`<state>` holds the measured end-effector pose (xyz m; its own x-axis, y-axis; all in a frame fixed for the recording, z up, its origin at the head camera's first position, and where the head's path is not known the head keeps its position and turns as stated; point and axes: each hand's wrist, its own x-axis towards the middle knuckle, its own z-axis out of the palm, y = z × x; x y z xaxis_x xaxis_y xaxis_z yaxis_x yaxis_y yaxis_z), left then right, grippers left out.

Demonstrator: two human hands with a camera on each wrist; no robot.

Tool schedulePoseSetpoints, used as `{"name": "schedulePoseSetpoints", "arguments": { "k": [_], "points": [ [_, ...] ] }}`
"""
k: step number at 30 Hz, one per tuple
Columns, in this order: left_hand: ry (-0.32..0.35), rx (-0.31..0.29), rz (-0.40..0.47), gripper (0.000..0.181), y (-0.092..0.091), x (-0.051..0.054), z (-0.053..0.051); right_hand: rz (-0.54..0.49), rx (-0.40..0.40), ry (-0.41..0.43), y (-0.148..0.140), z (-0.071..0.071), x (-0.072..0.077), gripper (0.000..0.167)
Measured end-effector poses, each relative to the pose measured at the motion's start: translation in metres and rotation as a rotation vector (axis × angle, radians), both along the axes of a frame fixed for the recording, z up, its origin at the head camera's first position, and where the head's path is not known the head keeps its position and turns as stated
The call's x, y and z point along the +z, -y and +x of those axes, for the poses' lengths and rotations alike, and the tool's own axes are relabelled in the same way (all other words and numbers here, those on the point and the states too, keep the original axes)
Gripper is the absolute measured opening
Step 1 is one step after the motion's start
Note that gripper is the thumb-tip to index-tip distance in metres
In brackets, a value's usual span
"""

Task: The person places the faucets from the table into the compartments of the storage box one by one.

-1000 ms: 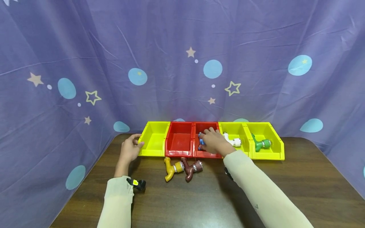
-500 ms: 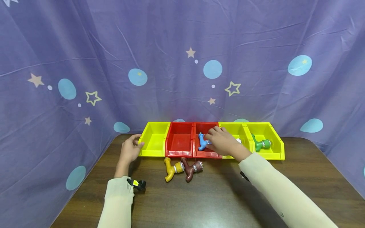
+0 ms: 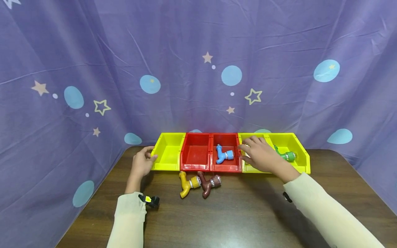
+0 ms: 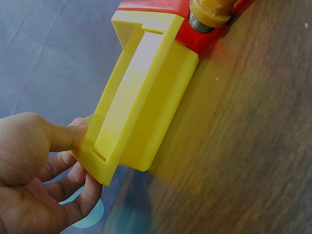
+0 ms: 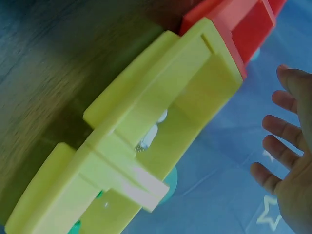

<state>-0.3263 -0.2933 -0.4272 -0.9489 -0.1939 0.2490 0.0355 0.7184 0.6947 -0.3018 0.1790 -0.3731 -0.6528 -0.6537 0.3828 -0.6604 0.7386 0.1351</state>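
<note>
The left hand [image 3: 142,162] pinches the outer side wall of the leftmost yellow bin [image 3: 167,151]; the left wrist view shows its thumb [image 4: 68,135] on the inner side and fingers outside. Above the fourth bin, a yellow one [image 5: 200,97], the right hand [image 3: 258,155] hovers with spread, relaxed fingers and nothing in its grasp. A white tap [image 5: 148,136] lies in that bin, mostly hidden by the hand in the head view. The blue tap [image 3: 224,155] lies in the red bin [image 3: 225,168] just left of it.
The rightmost yellow bin [image 3: 302,162] holds a green tap [image 3: 288,156]. A second red bin [image 3: 196,151] stands beside the leftmost bin. On the wooden table [image 3: 217,220], yellow [image 3: 186,185] and brown [image 3: 208,185] taps lie before the bins. A purple curtain [image 3: 186,41] hangs behind.
The right hand has moved right, from over the blue tap to over the white tap's bin, uncovering the blue tap. The left hand has stayed at the leftmost bin.
</note>
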Motion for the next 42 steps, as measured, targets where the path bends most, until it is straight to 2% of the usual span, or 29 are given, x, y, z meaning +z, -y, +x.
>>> {"name": "schedulePoseSetpoints", "arguments": {
  "k": [8, 15, 20, 28, 32, 36, 42],
  "points": [
    [0.002, -0.012, 0.007, 0.043, 0.001, -0.001, 0.001, -0.125, -0.008, -0.008, -0.034, 0.008, 0.002, 0.037],
    [-0.007, -0.007, 0.010, 0.041, 0.001, -0.001, 0.002, -0.202, -0.054, -0.008, -0.062, 0.016, -0.001, 0.033],
    [-0.009, -0.016, 0.014, 0.041, 0.000, -0.001, 0.002, -0.260, -0.141, 0.030, -0.082, 0.022, 0.000, 0.038],
    [-0.023, -0.001, 0.000, 0.042, 0.000, -0.002, 0.001, -0.360, -0.288, 0.152, -0.117, 0.028, -0.001, 0.042],
    [-0.021, -0.001, -0.002, 0.043, 0.000, -0.002, 0.002, -0.438, -0.327, 0.207, -0.134, 0.029, -0.003, 0.046],
    [-0.020, -0.008, -0.007, 0.043, 0.000, -0.002, 0.002, -0.525, -0.386, 0.222, -0.152, 0.029, -0.007, 0.048],
    [-0.028, -0.011, -0.015, 0.042, 0.001, -0.003, 0.001, -0.646, -0.520, 0.293, -0.171, 0.029, -0.015, 0.056]
  ]
}}
